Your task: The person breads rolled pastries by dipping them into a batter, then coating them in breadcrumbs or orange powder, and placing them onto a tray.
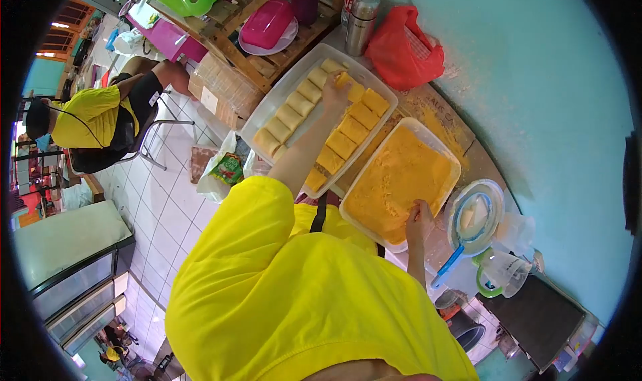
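Orange crumbs [394,173] fill the tray [399,247], right hand [419,222] bunched at its edge, left hand [336,92] beyond it, nearer the pale rolls [289,117]; I can't tell if either pinches anything.

The left arm [299,155] stretches far forward, the left hand [336,92] with fingers bent; the right hand [419,222] is nearer the torso [321,301], fingers curled.

Single head-worn fisheye view, facing forward and down, hands [420,222] near.
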Tool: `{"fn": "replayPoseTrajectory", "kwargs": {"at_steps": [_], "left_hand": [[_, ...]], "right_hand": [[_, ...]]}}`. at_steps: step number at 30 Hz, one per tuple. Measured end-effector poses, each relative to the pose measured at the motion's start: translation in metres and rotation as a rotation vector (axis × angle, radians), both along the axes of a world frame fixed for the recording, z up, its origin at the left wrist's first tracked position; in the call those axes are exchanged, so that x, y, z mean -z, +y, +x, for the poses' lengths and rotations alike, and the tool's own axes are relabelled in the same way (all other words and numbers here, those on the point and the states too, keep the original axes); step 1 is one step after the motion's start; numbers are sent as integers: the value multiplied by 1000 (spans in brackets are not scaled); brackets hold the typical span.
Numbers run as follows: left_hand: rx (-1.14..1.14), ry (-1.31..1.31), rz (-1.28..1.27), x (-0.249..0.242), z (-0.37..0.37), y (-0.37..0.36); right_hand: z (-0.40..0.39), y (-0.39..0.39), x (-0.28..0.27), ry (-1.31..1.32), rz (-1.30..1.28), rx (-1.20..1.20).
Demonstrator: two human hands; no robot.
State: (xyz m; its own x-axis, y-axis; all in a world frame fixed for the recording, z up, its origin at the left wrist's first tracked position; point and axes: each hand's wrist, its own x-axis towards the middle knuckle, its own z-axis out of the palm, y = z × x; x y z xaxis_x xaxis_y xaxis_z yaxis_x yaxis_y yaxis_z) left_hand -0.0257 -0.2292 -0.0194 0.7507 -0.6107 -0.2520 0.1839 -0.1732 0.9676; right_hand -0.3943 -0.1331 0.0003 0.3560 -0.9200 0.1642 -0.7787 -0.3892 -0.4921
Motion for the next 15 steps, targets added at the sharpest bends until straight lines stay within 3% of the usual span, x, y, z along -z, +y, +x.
{"fn": "replayPoseTrajectory", "kwargs": {"at_steps": [2, 3, 6, 9, 12, 15], "left_hand": [[-66, 61, -121, 89, 20, -33], [-61, 33, -104, 99, 21, -38], [34, -171, 106, 56, 8, -26], [18, -363, 65, 68, 6, -29], [87, -278, 191, 67, 10, -37], [113, -489, 260, 67, 7, -44]], "right_hand": [[0, 0, 3, -12, 15, 13], [0, -1, 3, -18, 25, 20], [11, -1, -12, -102, 190, 109], [20, -12, -14, -193, 232, 147], [64, -37, -39, -208, 80, 80], [118, -70, -55, -306, 28, -75]]}}
